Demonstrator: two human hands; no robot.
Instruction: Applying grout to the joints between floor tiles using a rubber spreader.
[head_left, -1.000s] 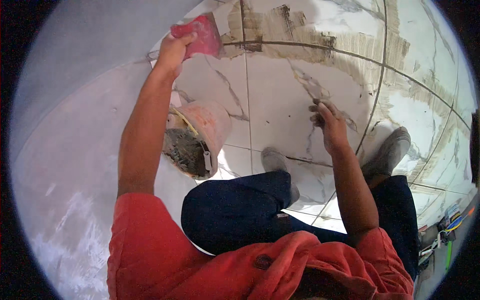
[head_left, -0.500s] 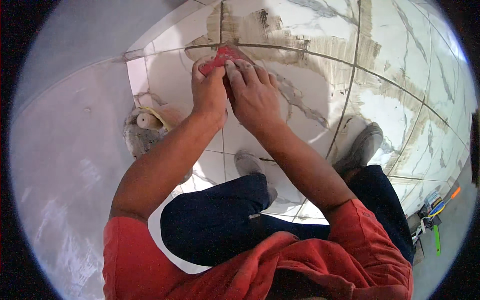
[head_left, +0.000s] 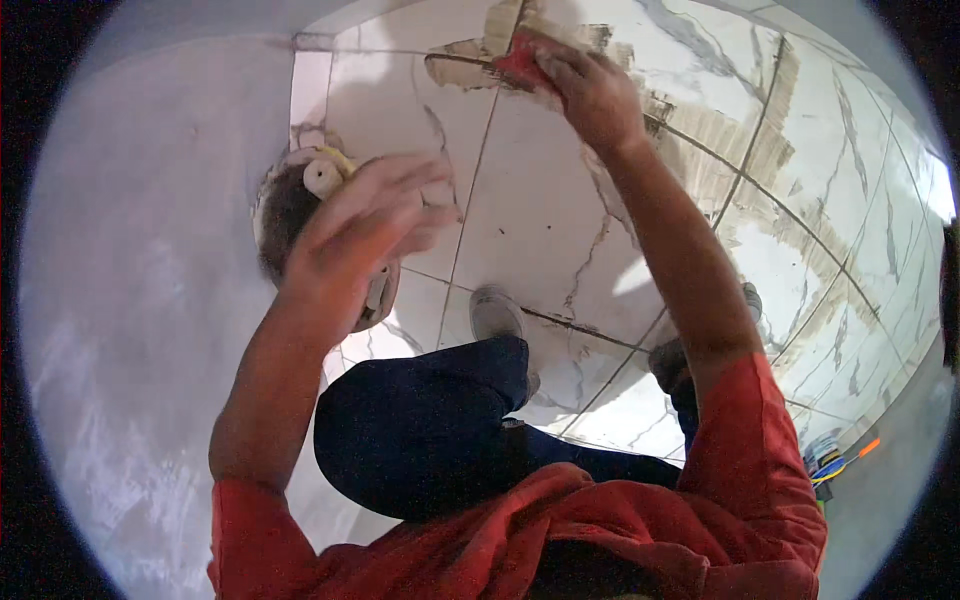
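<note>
My right hand [head_left: 600,95] grips a flat red spreader [head_left: 522,62] at the far side of the marble-look floor tiles. The spreader touches the tiles by a dark joint, with grey-brown smears around it. My left hand [head_left: 375,215] is off the spreader and in the air, blurred, its fingers stretched out and nothing seen in them. Beneath and beside it, partly covered by the hand, is a round container [head_left: 285,215] with dark grey contents. A white roll-like piece [head_left: 322,178] with a hole in its end rests at its rim.
A smooth grey wall [head_left: 140,250] bounds the left side. My shoe [head_left: 495,312] stands on the tiles near the middle. Several small tools, one with an orange handle [head_left: 869,447], lie at the lower right. Grout smears [head_left: 770,120] follow the joints at right.
Both hands were together on the spreader; my left hand has let go and swung back toward the container. The view has shifted, and my right hand still keeps the spreader by the joint.
</note>
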